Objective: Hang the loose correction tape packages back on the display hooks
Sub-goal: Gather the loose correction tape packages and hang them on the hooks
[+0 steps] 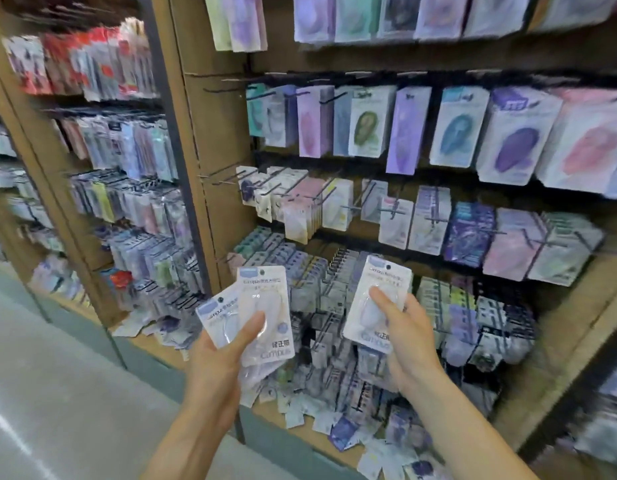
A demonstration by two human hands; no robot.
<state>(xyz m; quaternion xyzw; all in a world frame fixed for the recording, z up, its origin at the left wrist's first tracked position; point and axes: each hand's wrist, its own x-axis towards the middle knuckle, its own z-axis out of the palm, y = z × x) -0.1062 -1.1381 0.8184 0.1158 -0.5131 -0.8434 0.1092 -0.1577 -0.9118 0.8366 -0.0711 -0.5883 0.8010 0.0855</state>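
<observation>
In the head view, two bare forearms are seen reaching in from the near edge toward a store display of hanging stationery. A small fan of white correction tape packages [262, 306] is held in the left hand [220, 355]: the thumb is pressed across the front of the topmost card and the fingers are curled behind, so the grip is closed on the stack. At least two cards are visible in it, one upright and one tilted to the left behind it, with a further clear wrapper showing below.

A single correction tape package [372, 303] is held in the right hand [407, 337], just right of the stack and apart from it. It is pinched with the thumb laid on the blister at the front and the fingers wrapped round the right edge, the grip closed on it. The card is tilted slightly to the right, its hang hole uppermost.

Both packages are held in front of the lower rows of the display hooks [338, 282], near but not on them. Dark wire pegs are seen projecting from the brown backboard [217, 140], most carrying pastel packs. Loose packets [300, 410] lie scattered along the bottom shelf below the hands. A second rack [127, 168] of hung goods stands to the far left, blurred, beside a grey floor [57, 393].
</observation>
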